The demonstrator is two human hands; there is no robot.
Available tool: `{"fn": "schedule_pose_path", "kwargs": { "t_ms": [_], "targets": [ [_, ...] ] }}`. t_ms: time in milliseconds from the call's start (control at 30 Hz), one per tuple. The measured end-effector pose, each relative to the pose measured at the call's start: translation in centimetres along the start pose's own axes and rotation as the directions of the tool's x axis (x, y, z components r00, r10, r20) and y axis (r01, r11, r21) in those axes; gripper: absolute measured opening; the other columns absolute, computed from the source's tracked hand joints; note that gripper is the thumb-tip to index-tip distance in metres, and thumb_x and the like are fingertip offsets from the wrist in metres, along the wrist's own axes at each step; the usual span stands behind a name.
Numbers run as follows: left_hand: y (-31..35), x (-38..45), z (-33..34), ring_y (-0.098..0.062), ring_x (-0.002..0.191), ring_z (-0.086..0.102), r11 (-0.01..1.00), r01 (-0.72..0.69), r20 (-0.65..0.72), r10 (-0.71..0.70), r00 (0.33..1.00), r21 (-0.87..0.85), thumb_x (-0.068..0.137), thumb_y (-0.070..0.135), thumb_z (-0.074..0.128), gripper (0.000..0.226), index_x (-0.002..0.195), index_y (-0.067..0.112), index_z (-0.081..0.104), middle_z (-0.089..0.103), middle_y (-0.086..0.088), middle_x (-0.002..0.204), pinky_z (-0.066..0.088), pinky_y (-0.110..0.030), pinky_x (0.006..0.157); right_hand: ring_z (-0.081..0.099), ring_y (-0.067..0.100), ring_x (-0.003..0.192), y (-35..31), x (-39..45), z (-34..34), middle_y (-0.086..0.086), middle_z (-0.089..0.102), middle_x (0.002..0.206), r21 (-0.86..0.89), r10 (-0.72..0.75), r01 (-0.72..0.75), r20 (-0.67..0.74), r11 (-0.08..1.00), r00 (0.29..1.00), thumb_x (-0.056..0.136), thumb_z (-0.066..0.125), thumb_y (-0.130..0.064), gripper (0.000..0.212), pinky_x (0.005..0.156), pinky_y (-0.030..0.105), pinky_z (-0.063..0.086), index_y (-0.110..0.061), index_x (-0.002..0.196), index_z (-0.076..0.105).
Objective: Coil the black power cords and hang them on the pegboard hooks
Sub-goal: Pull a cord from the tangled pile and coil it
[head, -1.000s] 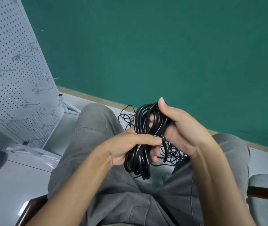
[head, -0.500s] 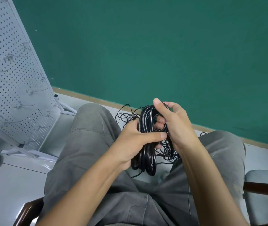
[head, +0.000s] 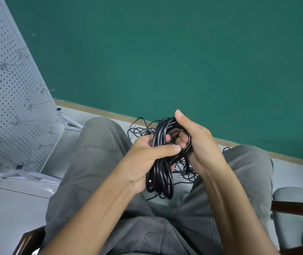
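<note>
The left hand point(head: 143, 162) has its fingers curled round the middle of the coiled cord point(head: 162, 162), thumb laid flat across the front of the strands, the fingertips mostly hidden behind the bundle. The right hand point(head: 198, 142) grasps the top of the same coil, thumb up along the outer loops and two fingertips poking through the inside; what it does with the cord's end there is too tangled to make out. The coil, one bundle of several loops, hangs between the knees, above the lap of the grey trousers point(head: 95, 162), its lower end dangling free. Behind it a loose tangle of thin black cords point(head: 183, 170) lies on the pale floor point(head: 18, 208); how many cords are in it cannot be counted, as hands and coil cover the middle. To the left a white pegboard point(head: 9, 100) leans on its stand, cut off at the frame edge, with a number of wire hooks point(head: 21, 122) sticking out, all bare. Two dark wooden chair arms point(head: 296, 208) show at the lower corners, and a green wall point(head: 165, 52) rises behind.
</note>
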State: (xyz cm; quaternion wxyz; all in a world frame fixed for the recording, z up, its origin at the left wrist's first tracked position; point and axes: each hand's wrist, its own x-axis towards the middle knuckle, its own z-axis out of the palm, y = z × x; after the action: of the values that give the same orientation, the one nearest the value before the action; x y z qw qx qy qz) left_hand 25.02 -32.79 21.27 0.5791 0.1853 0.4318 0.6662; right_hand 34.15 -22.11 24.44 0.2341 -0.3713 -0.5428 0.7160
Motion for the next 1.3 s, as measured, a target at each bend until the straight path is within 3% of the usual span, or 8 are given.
{"fn": "schedule_pose_path", "kwargs": {
  "t_ms": [133, 200, 333, 600, 800, 933, 1133, 1300],
  "targets": [
    [0.1, -0.2, 0.0, -0.023, 0.085, 0.07, 0.999, -0.021, -0.015, 0.021, 1.0, -0.028, 0.087, 0.0, 0.073, 0.017, 0.094, 0.011, 0.061, 0.076, -0.018, 0.106, 0.053, -0.033, 0.062, 0.039, 0.02, 0.05, -0.2, 0.0, -0.5, -0.001, 0.044, 0.048, 0.096, 0.08, -0.1, 0.199, 0.99, 0.977, 0.101, 0.05, -0.048, 0.068, 0.049, 0.037, 0.046, 0.019, 0.098, 0.06],
    [0.5, -0.3, -0.1, -0.024, 0.089, 0.072, 0.999, -0.017, -0.011, 0.016, 1.0, -0.033, 0.091, -0.001, 0.068, 0.019, 0.108, 0.002, 0.06, 0.075, -0.022, 0.108, 0.053, -0.033, 0.061, 0.036, 0.02, 0.054, -0.2, 0.4, -1.0, 0.0, 0.039, 0.051, 0.069, 0.081, -0.098, 0.208, 0.993, 0.975, 0.1, 0.05, -0.054, 0.065, 0.058, 0.04, 0.045, 0.01, 0.109, 0.059],
    [0.5, -0.3, -0.3, -0.037, 0.097, 0.066, 0.998, -0.009, -0.014, 0.008, 1.0, -0.055, 0.08, 0.004, 0.076, 0.056, 0.125, -0.019, 0.052, 0.062, -0.04, 0.12, 0.058, -0.039, 0.065, 0.032, 0.017, 0.052, -0.8, 0.0, -1.6, -0.001, 0.03, 0.052, -0.074, 0.057, -0.047, 0.143, 0.996, 0.988, 0.09, 0.064, -0.061, 0.055, 0.064, 0.036, 0.036, -0.007, 0.094, 0.053],
    [1.1, -0.3, 0.2, -0.03, 0.088, 0.068, 0.998, 0.038, 0.119, -0.032, 0.992, -0.048, 0.081, 0.006, 0.071, 0.05, 0.124, -0.014, 0.054, 0.051, -0.046, 0.13, 0.062, -0.043, 0.072, 0.024, 0.015, 0.045, -3.4, -0.9, -1.8, -0.003, 0.022, 0.047, -0.178, 0.1, -0.072, 0.153, 0.981, 0.983, 0.085, 0.067, -0.054, 0.05, 0.051, 0.023, 0.032, -0.016, 0.06, 0.047],
    [0.4, 0.1, 0.6, -0.026, 0.075, 0.07, 0.994, 0.105, 0.094, -0.108, 0.99, 0.038, 0.082, 0.007, 0.078, 0.063, 0.138, -0.005, 0.049, 0.07, -0.015, 0.105, 0.06, -0.03, 0.064, 0.027, 0.015, 0.041, -1.9, 0.1, -0.9, -0.001, 0.026, 0.047, -0.119, 0.05, -0.052, -0.023, 0.992, 0.998, 0.087, 0.07, -0.055, 0.053, 0.048, 0.025, 0.034, -0.017, 0.062, 0.043],
    [0.8, -0.1, 0.4, -0.029, 0.074, 0.07, 0.979, 0.177, 0.105, -0.188, 0.977, 0.101, 0.081, 0.019, 0.077, 0.038, 0.117, 0.007, 0.07, 0.072, -0.012, 0.099, 0.058, -0.029, 0.065, 0.032, 0.016, 0.045, -1.8, 0.6, -0.6, 0.001, 0.027, 0.05, -0.215, 0.058, -0.061, -0.023, 0.975, 0.998, 0.066, 0.073, -0.072, 0.062, 0.053, 0.023, 0.037, -0.021, 0.068, 0.039],
    [1.0, -0.5, -0.1, -0.021, 0.077, 0.07, 0.96, 0.164, 0.21, -0.213, 0.954, 0.229, 0.084, 0.022, 0.075, 0.023, 0.086, 0.002, 0.065, 0.074, -0.029, 0.095, 0.059, -0.024, 0.073, 0.034, 0.017, 0.044, -3.4, 0.7, -0.5, -0.001, 0.032, 0.042, -0.251, 0.088, -0.056, 0.118, 0.966, 0.989, 0.088, 0.073, -0.034, 0.052, 0.052, 0.027, 0.035, -0.02, 0.046, 0.046],
    [0.5, -0.5, -0.2, -0.035, 0.077, 0.073, 0.967, 0.127, 0.133, -0.159, 0.978, 0.219, 0.08, 0.024, 0.078, 0.016, 0.079, 0.011, 0.067, 0.066, -0.012, 0.069, 0.061, -0.042, 0.079, 0.043, 0.016, 0.049, -4.0, 0.6, -0.2, -0.002, 0.045, 0.055, -0.524, -0.031, 0.103, 0.143, 0.845, 0.989, 0.1, 0.058, -0.034, 0.033, 0.061, 0.03, 0.038, -0.01, 0.077, 0.055]
  ]
}}
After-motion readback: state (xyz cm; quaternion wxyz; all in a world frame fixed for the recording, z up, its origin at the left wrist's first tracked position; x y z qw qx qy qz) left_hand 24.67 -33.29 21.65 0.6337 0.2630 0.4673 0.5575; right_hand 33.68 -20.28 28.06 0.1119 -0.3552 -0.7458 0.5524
